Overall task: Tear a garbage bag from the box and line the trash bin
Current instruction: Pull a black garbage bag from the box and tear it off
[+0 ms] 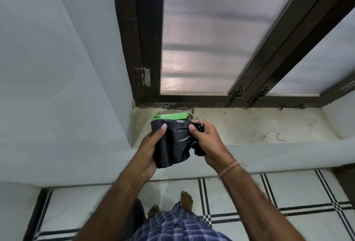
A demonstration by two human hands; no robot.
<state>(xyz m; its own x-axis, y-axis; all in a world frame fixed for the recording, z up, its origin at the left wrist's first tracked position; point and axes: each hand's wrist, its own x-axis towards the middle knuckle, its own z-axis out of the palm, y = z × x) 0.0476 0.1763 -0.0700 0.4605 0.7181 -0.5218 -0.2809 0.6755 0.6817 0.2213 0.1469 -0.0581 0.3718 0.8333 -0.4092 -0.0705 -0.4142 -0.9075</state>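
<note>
Your left hand [151,148] clamps the black garbage bag roll [172,144] with the green box [171,116] just behind it above the sill [249,125], while your right hand [207,140] pinches the loose end, so pull rightward, across the roll.

Both hands [149,144] [207,140] grip black garbage bag [174,144].

Stained pale window sill [249,125], green box [171,116] on it near left corner
</note>
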